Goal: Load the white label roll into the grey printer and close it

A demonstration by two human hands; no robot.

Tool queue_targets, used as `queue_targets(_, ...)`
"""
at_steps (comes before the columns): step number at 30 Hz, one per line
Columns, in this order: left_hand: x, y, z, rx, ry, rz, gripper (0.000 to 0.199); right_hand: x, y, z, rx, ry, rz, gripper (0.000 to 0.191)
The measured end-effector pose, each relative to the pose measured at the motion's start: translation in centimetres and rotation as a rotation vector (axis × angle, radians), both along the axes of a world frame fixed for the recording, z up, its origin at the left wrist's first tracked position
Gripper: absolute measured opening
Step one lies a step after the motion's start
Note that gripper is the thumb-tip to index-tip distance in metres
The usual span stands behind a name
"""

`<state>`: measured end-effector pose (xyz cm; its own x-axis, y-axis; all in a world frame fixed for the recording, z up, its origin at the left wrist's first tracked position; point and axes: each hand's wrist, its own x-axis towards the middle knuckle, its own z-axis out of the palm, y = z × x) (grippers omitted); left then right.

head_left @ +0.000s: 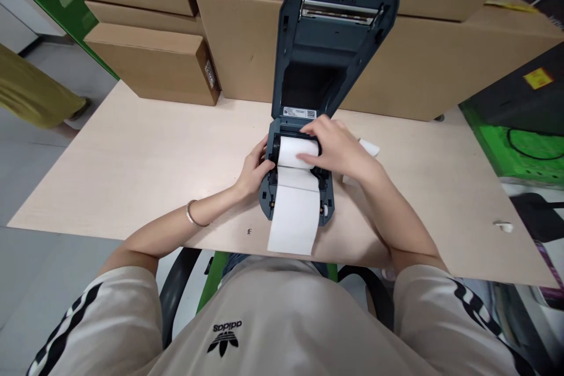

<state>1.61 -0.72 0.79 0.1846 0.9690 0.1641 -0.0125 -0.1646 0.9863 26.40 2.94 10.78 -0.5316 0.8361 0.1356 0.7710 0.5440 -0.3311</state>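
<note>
A dark grey label printer (266,192) stands on the table with its lid (328,47) raised. In its bay sits a white label roll (293,151), and a strip of blank labels (294,220) runs out over the front, down to the table's near edge. My left hand (255,170) holds the printer's left side, thumb over the rim and fingers along the outer wall. Above the roll's right end is my right hand (337,147), its thumb and index finger apart; the thumb tip is at the roll, though contact is unclear. The other fingers are partly hidden.
Large cardboard boxes (242,47) line the table's back, behind the raised lid. A smaller carton (154,64) stands at the back left. White paper (369,147) lies beyond my right wrist, and a small white object (504,226) lies at the right. Someone's clothed leg (35,88) shows at far left.
</note>
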Motion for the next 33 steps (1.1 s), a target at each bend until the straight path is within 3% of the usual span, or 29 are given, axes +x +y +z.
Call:
queue_targets(4, -0.1, 0.0, -0.1, -0.005, 0.025, 0.008, 0.078, -1.3, -0.1, -1.4, -0.022, -0.188, 0.104, 0.080)
queue_targets(10, -0.1, 0.2, -0.5, 0.007, 0.008, 0.008, 0.084, -1.3, 0.7, -1.6, 0.057, -0.092, 0.168, 0.063)
queue_targets(13, -0.2, 0.2, -0.5, 0.019, 0.017, -0.005, 0.083, -0.6, 0.3, 0.1, 0.085, 0.043, 0.138, 0.065)
queue_targets(16, -0.2, 0.1, -0.5, 0.035, 0.015, -0.022, 0.081, 1.1, -0.7, 2.8, 0.081, 0.162, 0.071, 0.070)
queue_targets(19, -0.2, 0.2, -0.6, 0.046, -0.006, -0.033, 0.078, 4.1, -1.6, 5.5, 0.087, 0.268, -0.007, 0.075)
queue_targets(22, -0.2, 0.2, -0.8, 0.055, -0.025, -0.032, 0.074, 7.6, -1.5, 6.7, 0.070, 0.301, -0.089, 0.076)
queue_targets(24, -0.2, 0.2, -0.9, 0.052, -0.034, -0.022, 0.073, 9.5, -0.4, 6.3, 0.010, 0.242, -0.167, 0.078)
queue_targets(27, -0.2, 0.3, -1.0, 0.047, -0.038, -0.018, 0.072, 11.1, 2.2, 4.2, -0.080, 0.123, -0.268, 0.079)
queue_targets(33, -0.3, 0.4, -1.1, 0.050, -0.028, -0.017, 0.074, 9.9, 6.4, -0.6, -0.218, 0.038, -0.306, 0.087)
